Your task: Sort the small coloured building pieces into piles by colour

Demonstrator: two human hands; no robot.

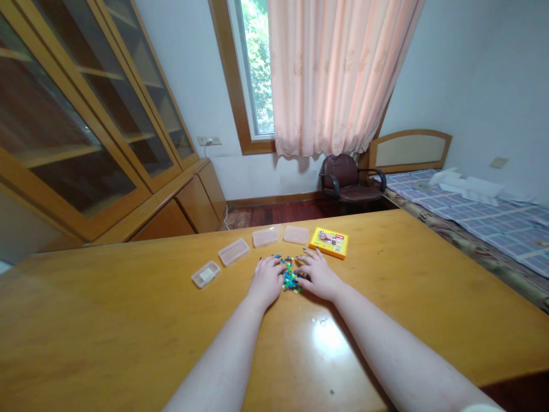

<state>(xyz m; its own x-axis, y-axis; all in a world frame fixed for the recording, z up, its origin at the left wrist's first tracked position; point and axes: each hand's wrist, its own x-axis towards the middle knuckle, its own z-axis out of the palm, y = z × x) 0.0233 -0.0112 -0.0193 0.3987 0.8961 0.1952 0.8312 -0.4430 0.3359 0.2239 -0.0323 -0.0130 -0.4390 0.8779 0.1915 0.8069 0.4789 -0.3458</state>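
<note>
- Small coloured pieces (290, 277): a loose heap, mostly blue and green with some yellow, lying on the table top between the two hands; too small to tell what they are.
- Left hand (266, 280): palm down, fingers loosely spread, fingertips at the left edge of the heap; nothing gripped.
- Right hand (318, 276): palm down, fingers likewise spread and resting against the heap's right edge; nothing gripped.
- Progress, as judged: all the pieces that show lie in the one heap; none can be seen in any box.
- Yellow box (329, 242): flat, printed lid up, just beyond the right hand; contents hidden.
- Clear boxes, four in an arc beyond the hands: the far-right one (296, 234) and the next (265, 237) look empty, as does the third (234, 252).
- Nearest clear box (206, 274): something pale in or on it; unclear what.
- Table (128, 320): glossy wood, bearing all the above.
</note>
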